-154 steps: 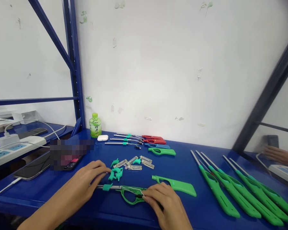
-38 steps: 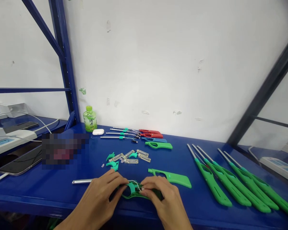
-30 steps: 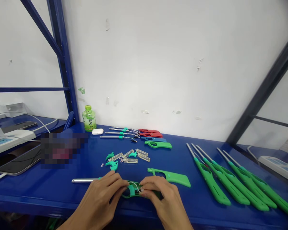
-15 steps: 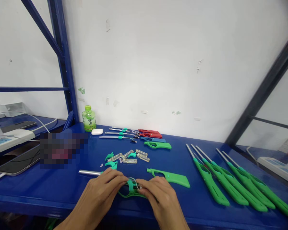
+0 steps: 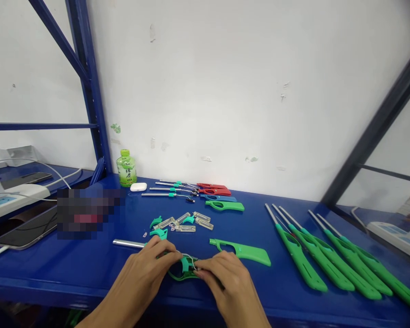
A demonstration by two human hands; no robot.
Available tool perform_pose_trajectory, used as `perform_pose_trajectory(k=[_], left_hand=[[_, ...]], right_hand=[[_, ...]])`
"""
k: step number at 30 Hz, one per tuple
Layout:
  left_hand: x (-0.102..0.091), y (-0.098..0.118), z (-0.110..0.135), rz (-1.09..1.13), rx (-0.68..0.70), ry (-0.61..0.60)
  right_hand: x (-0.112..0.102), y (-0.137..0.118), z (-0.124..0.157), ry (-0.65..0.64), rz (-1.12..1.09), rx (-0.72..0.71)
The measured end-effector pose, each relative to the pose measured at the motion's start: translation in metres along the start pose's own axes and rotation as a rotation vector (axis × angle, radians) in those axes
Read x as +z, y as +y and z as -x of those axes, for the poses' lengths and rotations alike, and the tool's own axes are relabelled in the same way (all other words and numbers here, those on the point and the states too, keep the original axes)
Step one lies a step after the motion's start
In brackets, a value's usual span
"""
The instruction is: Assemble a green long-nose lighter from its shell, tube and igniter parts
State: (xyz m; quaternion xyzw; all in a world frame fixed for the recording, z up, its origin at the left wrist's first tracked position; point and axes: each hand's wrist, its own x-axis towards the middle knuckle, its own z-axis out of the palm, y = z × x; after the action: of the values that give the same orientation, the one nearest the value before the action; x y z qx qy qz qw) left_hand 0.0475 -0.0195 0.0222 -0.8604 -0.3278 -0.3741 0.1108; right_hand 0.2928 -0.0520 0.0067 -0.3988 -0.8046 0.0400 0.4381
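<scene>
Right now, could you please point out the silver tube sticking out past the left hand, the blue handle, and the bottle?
Silver tube [image 5: 128, 243]: head view, middle of its visible metal length.
Blue handle [image 5: 222, 198]: head view, on its solid grip.
Bottle [image 5: 126, 171]: head view, on its labelled body.

From here I see a slender, bare left hand [image 5: 148, 265] and a slim-fingered, bare right hand [image 5: 226, 274], the left narrowing at the wrist into a smooth, uncovered forearm [image 5: 113, 304].
</scene>
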Motion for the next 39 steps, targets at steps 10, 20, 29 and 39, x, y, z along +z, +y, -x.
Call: perform_pose_trajectory(k=[10,20,29,39], left_hand=[[0.0008,-0.0027,0.0031,-0.023,-0.001,-0.015],[0.0019,-0.003,0.0033,-0.046,0.019,0.018],[0.0007,-0.0011,0.0002,-0.044,0.034,0.023],[-0.0021,-0.0033,-0.0003,-0.026,0.042,0.007]], right_hand=[[0.0004,-0.0017,0.0015,0.025,0.005,0.004],[0.0019,-0.0022,0.0008,0.062,-0.006,0.001],[-0.0001,-0.0039,-0.0002,0.052,0.023,-0.013],[0.0013,-0.0026,0.0007,0.03,0.023,0.0]])
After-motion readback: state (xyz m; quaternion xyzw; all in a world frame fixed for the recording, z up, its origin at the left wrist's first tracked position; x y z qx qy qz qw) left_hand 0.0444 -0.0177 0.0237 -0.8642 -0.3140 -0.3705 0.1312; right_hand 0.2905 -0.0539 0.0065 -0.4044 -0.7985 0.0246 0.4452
